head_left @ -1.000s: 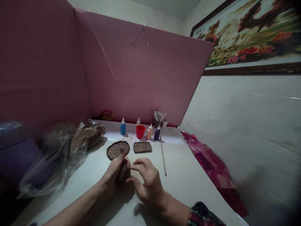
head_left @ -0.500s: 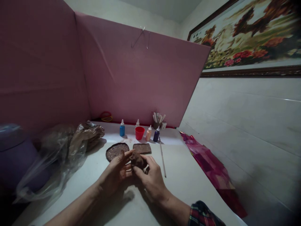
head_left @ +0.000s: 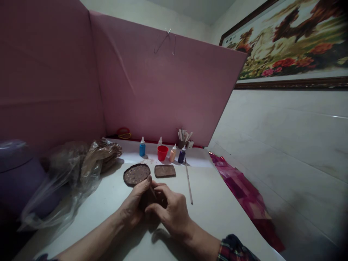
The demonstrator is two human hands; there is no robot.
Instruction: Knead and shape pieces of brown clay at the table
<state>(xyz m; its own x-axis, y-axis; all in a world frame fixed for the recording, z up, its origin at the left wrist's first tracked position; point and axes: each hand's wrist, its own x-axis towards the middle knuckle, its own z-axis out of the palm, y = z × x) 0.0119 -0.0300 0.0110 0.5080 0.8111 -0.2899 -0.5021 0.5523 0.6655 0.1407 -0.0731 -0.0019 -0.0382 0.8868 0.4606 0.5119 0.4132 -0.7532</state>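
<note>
My left hand [head_left: 134, 206] and my right hand [head_left: 171, 210] are cupped together over a lump of brown clay [head_left: 151, 197] just above the white table [head_left: 212, 206]. Fingers of both hands wrap round the lump, which is mostly hidden between them. Just beyond my hands lie a round dotted clay disc [head_left: 136, 174] and a flat rectangular clay slab [head_left: 164, 170]. A thin wooden stick [head_left: 188, 181] lies to the right of my right hand.
A blue bottle [head_left: 142, 147], a red cup [head_left: 162, 152], an orange bottle [head_left: 172, 153] and a dark bottle [head_left: 181, 154] stand at the back, with a tool holder [head_left: 184, 137]. A plastic bag of clay [head_left: 81, 163] sits left. Pink cloth [head_left: 244, 192] lies right. Pink partitions enclose the table.
Half a second ago the clay lump was raised and showing between my fingertips. Now both hands have lowered and closed round it, hiding most of it.
</note>
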